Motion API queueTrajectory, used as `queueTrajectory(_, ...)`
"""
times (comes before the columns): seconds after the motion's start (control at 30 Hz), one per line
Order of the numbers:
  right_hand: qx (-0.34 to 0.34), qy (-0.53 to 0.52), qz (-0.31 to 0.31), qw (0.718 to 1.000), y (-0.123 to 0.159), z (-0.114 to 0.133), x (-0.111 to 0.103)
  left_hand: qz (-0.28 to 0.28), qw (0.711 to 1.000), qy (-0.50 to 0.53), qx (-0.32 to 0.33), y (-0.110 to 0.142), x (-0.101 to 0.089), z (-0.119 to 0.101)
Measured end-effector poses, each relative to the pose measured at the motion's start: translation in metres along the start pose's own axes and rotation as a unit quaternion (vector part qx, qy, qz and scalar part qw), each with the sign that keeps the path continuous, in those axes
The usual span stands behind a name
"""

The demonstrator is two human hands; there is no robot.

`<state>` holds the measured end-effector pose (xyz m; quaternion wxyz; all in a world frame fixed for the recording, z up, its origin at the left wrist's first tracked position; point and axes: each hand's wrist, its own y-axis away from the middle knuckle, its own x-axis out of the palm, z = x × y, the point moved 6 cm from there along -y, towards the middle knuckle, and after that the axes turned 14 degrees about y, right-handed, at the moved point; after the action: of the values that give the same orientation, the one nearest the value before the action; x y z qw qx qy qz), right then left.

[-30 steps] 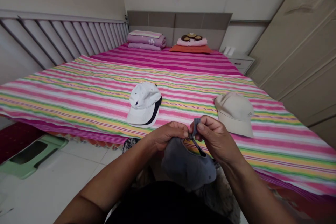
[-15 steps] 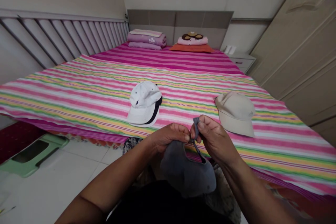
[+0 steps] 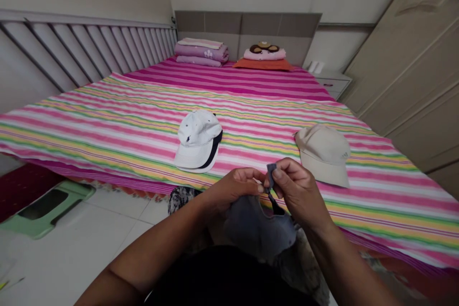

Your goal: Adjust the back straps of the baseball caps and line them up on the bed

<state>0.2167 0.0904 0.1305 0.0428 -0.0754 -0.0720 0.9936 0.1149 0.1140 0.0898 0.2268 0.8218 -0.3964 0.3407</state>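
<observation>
A grey-blue cap [image 3: 258,229] hangs between my hands over my lap, its back opening facing up. My left hand [image 3: 238,186] is closed, thumb and fingers pinching the cap at the strap's buckle end. Between the thumb and fingers of my right hand [image 3: 299,189] is the free end of the cap's strap [image 3: 271,174], pulled upward. The buckle itself is mostly hidden by my fingers. Beyond my left hand lie stacked caps, a white cap [image 3: 199,129] on top with a dark brim edge below it. A beige cap [image 3: 324,150] rests beyond my right hand.
The caps lie on a bed with a striped sheet [image 3: 118,124]. Folded purple bedding [image 3: 201,52] and a pink folded item [image 3: 263,55] sit by the headboard [image 3: 222,26]. A green stool [image 3: 50,210] stands on the floor at left. A white nightstand [image 3: 333,83] is at back right.
The strap end and my right hand have shifted slightly right. The cap's body has tilted a little and moved slightly; both hands keep their pinch.
</observation>
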Motion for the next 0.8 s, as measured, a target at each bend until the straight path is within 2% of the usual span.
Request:
queueTrajectory(0.13, 0.038, -0.053, 0.009, 0.998, 0.002, -0.007, 0.000, -0.001, 1.000, -0.013, -0.022, 0.000, -0.001, 0.003)
queueTrajectory(0.43, 0.113, -0.175, 0.036, 0.977, 0.006, -0.010, 0.008, 0.025, 0.998, 0.049, -0.032, -0.002, -0.004, 0.010)
queueTrajectory(0.6, 0.140, -0.161, 0.006, 0.977, 0.009, -0.019, 0.006, 0.016, 0.996, 0.065, -0.056, -0.004, -0.009, 0.018)
queueTrajectory(0.8, 0.147, -0.135, 0.012, 0.980, 0.013, -0.020, 0.005, -0.002, 0.997, 0.060, -0.052, -0.004, -0.014, 0.019)
